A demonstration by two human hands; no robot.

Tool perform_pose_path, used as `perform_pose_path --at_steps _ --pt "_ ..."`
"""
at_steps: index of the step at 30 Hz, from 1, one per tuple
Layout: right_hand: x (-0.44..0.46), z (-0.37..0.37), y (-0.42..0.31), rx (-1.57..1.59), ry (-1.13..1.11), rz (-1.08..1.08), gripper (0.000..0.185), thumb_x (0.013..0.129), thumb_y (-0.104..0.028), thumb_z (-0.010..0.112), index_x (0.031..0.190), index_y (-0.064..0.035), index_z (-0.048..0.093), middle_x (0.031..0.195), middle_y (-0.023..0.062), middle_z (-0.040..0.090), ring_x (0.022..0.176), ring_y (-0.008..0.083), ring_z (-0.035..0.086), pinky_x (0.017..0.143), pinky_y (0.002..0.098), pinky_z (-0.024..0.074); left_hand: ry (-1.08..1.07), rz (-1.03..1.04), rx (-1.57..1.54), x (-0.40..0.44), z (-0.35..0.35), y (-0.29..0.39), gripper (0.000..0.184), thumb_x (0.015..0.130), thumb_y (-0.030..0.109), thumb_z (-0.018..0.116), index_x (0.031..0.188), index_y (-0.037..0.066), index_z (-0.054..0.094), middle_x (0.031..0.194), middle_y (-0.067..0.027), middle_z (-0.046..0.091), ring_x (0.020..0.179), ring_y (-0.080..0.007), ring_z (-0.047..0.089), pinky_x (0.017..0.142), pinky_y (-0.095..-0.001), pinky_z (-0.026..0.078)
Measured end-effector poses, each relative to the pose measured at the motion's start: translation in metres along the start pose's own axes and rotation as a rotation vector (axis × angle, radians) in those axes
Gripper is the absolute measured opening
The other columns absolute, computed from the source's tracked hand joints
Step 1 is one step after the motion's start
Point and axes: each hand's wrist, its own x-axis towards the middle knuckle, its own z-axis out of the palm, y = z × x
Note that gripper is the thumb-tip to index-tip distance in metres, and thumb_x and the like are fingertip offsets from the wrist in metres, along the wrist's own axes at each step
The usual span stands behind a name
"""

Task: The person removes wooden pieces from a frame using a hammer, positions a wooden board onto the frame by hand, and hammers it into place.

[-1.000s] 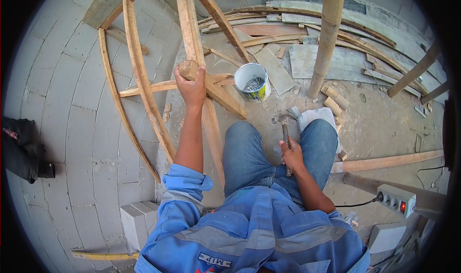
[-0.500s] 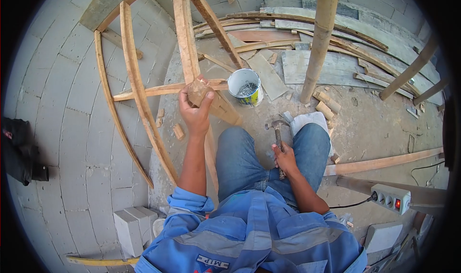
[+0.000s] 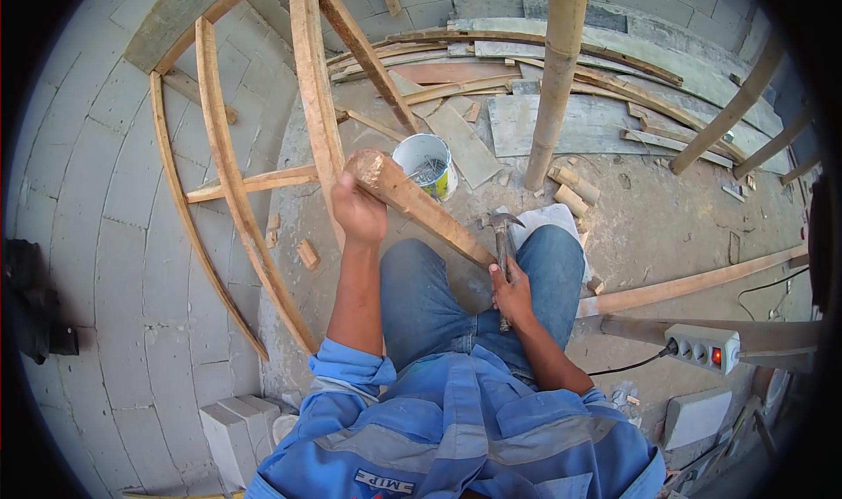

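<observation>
The left arm reaches forward with its sleeve bunched near the elbow, forearm nearly straight up the view, and the left hand (image 3: 360, 211) is curled around the near end of a short wooden beam (image 3: 427, 211), gripping it from the side, some of its fingers hidden by the wood. The beam slants across the space over the knees, its rough end raised toward the camera and its far end beside the hammer (image 3: 503, 231); whether the two touch cannot be told. The right forearm angles inward over the thigh, and the right hand (image 3: 511, 294) is closed around the hammer's handle, head pointing away from the body. The white bucket (image 3: 426, 167) of nails stands on the floor just beyond the beam. Compared with the earlier frames, the beam has swung: its far end, then just in front of the left knee, now reaches the hammer, while the right hand keeps its grip.
</observation>
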Motion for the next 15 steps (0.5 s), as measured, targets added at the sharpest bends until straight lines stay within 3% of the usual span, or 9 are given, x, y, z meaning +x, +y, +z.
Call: perform_pose_path --at_steps 2,5,7,11,15 --pt "-0.001 -0.008 -0.007 -0.066 -0.017 -0.076 0.040 0.102 -0.035 0.060 0.128 -0.0046 0.059 0.070 -0.0002 0.051 0.059 0.0092 0.049 0.053 0.0272 0.0431 0.042 -0.012 -0.079 0.005 -0.002 -0.001 0.032 0.088 0.032 0.055 0.104 0.004 0.059 0.095 -0.0116 0.062 0.091 -0.0259 0.060 0.088 -0.0412 0.048" --pt "-0.019 -0.023 -0.053 -0.079 -0.064 -0.168 0.047 0.104 -0.034 0.057 0.140 -0.0038 0.055 0.072 -0.0010 0.052 0.062 0.0082 0.049 0.057 0.0263 0.0430 0.173 -0.021 0.196 0.016 0.008 0.010 0.024 0.087 0.028 0.055 0.096 0.006 0.057 0.086 -0.0101 0.059 0.085 -0.0231 0.058 0.082 -0.0383 0.047" --pt "-0.034 -0.030 -0.094 -0.072 -0.078 -0.251 0.052 0.105 -0.033 0.056 0.146 -0.0028 0.050 0.073 -0.0016 0.052 0.063 0.0074 0.048 0.058 0.0259 0.0429 0.213 0.007 0.151 0.023 0.006 0.011 0.021 0.086 0.023 0.053 0.096 0.005 0.056 0.084 -0.0108 0.060 0.081 -0.0204 0.058 0.077 -0.0336 0.048" --pt "-0.043 -0.047 -0.145 -0.092 0.046 -0.664 0.050 0.108 -0.025 0.049 0.150 0.0001 0.042 0.071 -0.0014 0.051 0.053 0.0054 0.046 0.047 0.0201 0.0384 0.191 -0.004 0.062 0.027 0.004 0.010 0.018 0.085 0.019 0.053 0.095 0.004 0.056 0.082 -0.0105 0.059 0.079 -0.0183 0.058 0.072 -0.0303 0.048" --pt "-0.058 -0.036 -0.197 0.373 0.246 -0.917 0.048 0.109 -0.025 0.045 0.149 0.0000 0.037 0.075 0.0032 0.051 0.052 0.0069 0.046 0.045 0.0222 0.0414 0.246 -0.018 0.066 0.028 0.003 0.009 0.017 0.085 0.020 0.053 0.094 0.005 0.055 0.082 -0.0094 0.058 0.079 -0.0187 0.058 0.073 -0.0312 0.048"
